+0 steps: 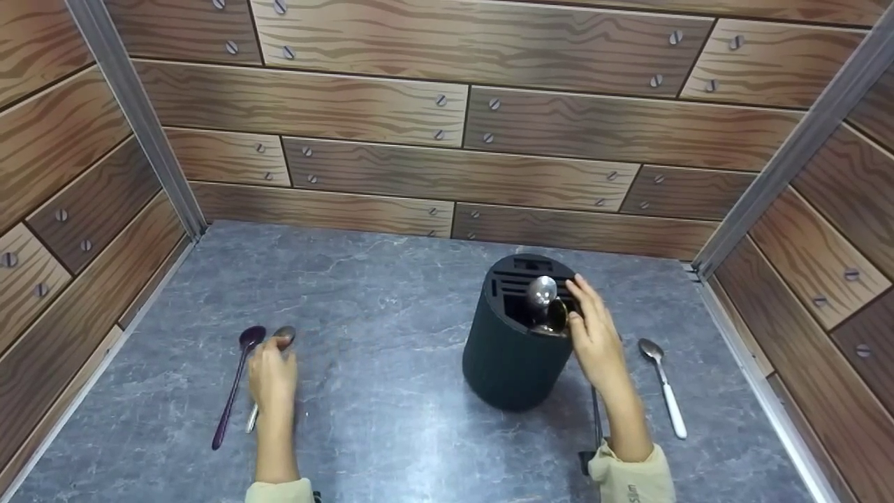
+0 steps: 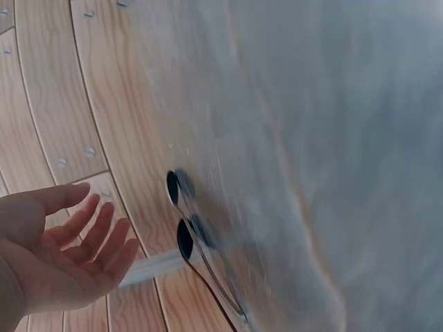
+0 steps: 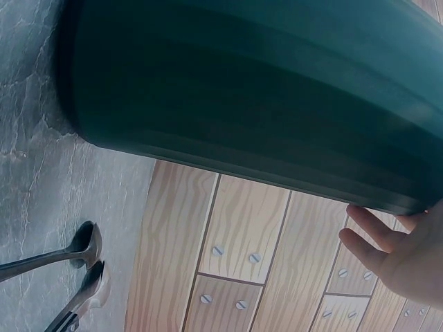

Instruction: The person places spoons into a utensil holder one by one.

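Observation:
My left hand (image 1: 274, 370), fingers loosely bent and holding nothing, hovers over a metal spoon (image 1: 286, 333) that it partly hides in the head view. A dark purple spoon (image 1: 227, 409) lies just to its left. In the left wrist view, the palm (image 2: 62, 270) shows apart from both spoons. My right hand (image 1: 595, 342) touches the rim of a dark green cylindrical utensil holder (image 1: 513, 370) with relaxed fingers. Out of the holder's slotted top stick a silver spoon head (image 1: 542, 290) and a gold-edged one (image 1: 557, 316). In the right wrist view, two fingers (image 3: 367, 238) extend beside the holder's side.
To the right lies a spoon with a white handle (image 1: 672, 412). Beside it, a utensil with a thin dark handle (image 1: 596, 412) is partly covered by my right arm. Wood-patterned panels (image 1: 391, 161) close in the grey marbled table (image 1: 377, 300) at the back and sides.

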`<state>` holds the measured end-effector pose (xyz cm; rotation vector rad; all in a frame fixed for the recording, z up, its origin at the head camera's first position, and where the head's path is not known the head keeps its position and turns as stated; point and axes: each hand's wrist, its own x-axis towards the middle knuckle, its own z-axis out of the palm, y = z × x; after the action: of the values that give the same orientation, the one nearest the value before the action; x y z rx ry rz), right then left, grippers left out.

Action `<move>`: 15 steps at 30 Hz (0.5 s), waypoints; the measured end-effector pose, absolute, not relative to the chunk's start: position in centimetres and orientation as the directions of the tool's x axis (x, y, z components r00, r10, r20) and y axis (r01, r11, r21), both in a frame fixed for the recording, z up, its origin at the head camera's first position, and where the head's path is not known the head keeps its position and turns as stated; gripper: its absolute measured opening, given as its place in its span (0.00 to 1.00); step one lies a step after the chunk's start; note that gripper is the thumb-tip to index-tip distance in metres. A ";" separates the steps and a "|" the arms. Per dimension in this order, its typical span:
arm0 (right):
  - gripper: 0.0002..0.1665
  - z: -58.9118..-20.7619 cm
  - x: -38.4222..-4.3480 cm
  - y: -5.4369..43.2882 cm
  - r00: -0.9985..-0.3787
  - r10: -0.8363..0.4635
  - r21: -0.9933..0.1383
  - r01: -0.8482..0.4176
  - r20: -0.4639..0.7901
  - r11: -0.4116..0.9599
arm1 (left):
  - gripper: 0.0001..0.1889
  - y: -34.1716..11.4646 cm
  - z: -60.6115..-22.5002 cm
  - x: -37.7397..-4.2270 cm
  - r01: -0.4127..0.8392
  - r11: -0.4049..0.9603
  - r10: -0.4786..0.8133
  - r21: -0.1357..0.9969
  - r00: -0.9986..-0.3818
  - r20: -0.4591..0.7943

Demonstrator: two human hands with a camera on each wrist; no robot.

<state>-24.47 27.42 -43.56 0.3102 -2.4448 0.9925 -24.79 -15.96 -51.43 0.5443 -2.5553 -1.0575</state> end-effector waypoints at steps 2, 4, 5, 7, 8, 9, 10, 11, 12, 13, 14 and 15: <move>0.26 -43.6 -24.5 27.4 -0.858 -0.032 -0.593 -0.381 0.513 0.710 | 0.16 -16.5 -51.5 -24.8 -0.255 0.666 -0.455 0.701 -0.884 0.110; 0.26 -43.5 -24.4 27.4 -0.857 -0.034 -0.592 -0.384 0.515 0.708 | 0.16 -17.0 -51.6 -24.9 -0.288 0.674 -0.454 0.681 -0.888 0.074; 0.26 -43.5 -24.4 27.4 -0.854 -0.033 -0.591 -0.386 0.519 0.709 | 0.16 -17.3 -51.6 -24.9 -0.297 0.676 -0.452 0.674 -0.890 0.062; 0.26 -43.6 -24.5 27.4 -0.851 -0.032 -0.587 -0.388 0.524 0.710 | 0.15 -17.8 -51.7 -25.0 -0.318 0.686 -0.444 0.655 -0.896 0.030; 0.26 -43.6 -24.5 27.4 -0.850 -0.032 -0.586 -0.389 0.526 0.711 | 0.15 -18.0 -51.7 -25.0 -0.327 0.691 -0.436 0.644 -0.900 0.011; 0.26 -43.6 -24.4 27.4 -0.850 -0.032 -0.586 -0.389 0.525 0.711 | 0.14 -18.2 -51.7 -25.0 -0.337 0.695 -0.427 0.635 -0.904 -0.012; 0.26 -43.6 -24.5 27.4 -0.850 -0.030 -0.586 -0.387 0.525 0.711 | 0.14 -18.4 -51.7 -25.0 -0.346 0.700 -0.417 0.624 -0.908 -0.035; 0.26 -43.6 -24.5 27.4 -0.851 -0.030 -0.586 -0.386 0.524 0.712 | 0.13 -18.6 -51.7 -25.0 -0.352 0.708 -0.405 0.612 -0.913 -0.056; 0.26 -43.6 -24.5 27.4 -0.852 -0.028 -0.588 -0.384 0.522 0.712 | 0.13 -18.7 -51.6 -25.1 -0.361 0.716 -0.394 0.598 -0.915 -0.080; 0.26 -43.5 -24.5 27.4 -0.853 -0.027 -0.588 -0.383 0.522 0.712 | 0.13 -18.9 -51.6 -25.1 -0.367 0.724 -0.383 0.584 -0.918 -0.102; 0.26 -43.6 -24.4 27.4 -0.853 -0.026 -0.590 -0.382 0.522 0.711 | 0.12 -19.0 -51.5 -25.1 -0.374 0.731 -0.375 0.571 -0.919 -0.122; 0.26 -43.6 -24.4 27.4 -0.853 -0.024 -0.590 -0.381 0.521 0.712 | 0.12 -19.1 -51.5 -25.2 -0.377 0.739 -0.365 0.558 -0.921 -0.139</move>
<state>-24.44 27.37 -43.57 0.3098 -2.4331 0.9886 -25.19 -19.08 -51.53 0.6293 -2.9481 -0.9529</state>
